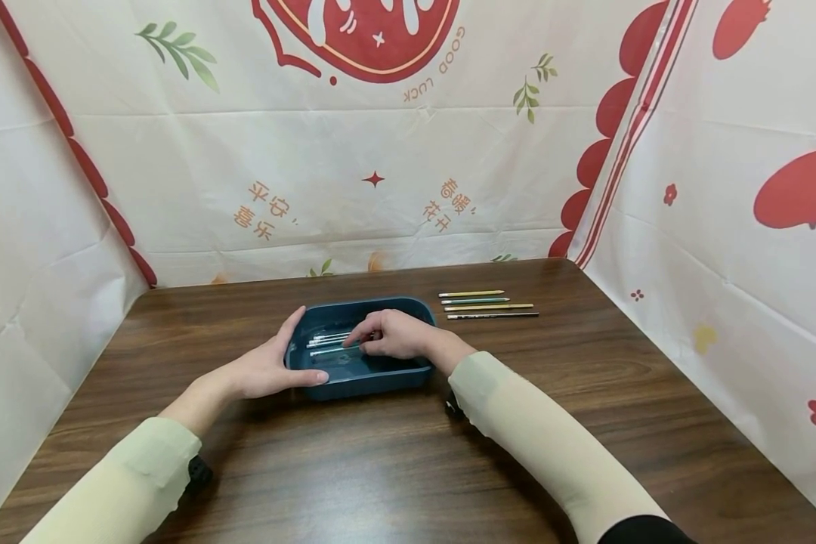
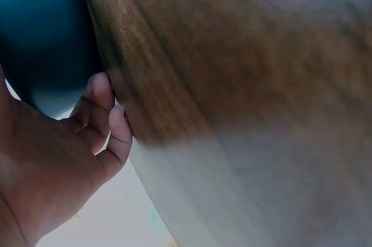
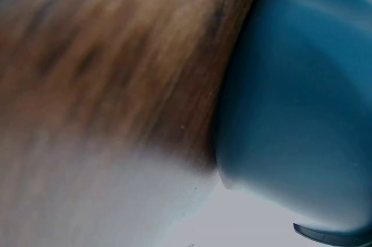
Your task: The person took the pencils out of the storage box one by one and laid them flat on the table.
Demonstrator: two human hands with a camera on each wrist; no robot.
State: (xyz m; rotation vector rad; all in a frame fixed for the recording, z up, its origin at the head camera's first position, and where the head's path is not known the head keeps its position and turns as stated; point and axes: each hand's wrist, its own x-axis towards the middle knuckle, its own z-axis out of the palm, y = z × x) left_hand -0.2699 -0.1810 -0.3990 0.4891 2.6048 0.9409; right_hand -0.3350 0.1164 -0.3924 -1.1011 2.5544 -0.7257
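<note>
A dark blue plastic bin (image 1: 360,388) stands on the table, and several pencils (image 1: 326,341) lie inside it toward its left side. My left hand (image 1: 268,368) holds the bin's left end, with the thumb over the front rim and the fingers spread along the far left side. In the left wrist view, bent fingers (image 2: 119,128) show beside the bin. My right hand (image 1: 397,334) reaches in over the right end, its bent index finger and thumb down at the pencils. Whether they pinch one is unclear. The right wrist view shows the bin's outer wall (image 3: 296,101), but no hand.
To the right of the bin, several pencils (image 1: 489,307) lie in a roughly parallel row on the brown wooden table (image 1: 353,468). A printed white cloth (image 1: 374,143) hangs behind the table and along both sides.
</note>
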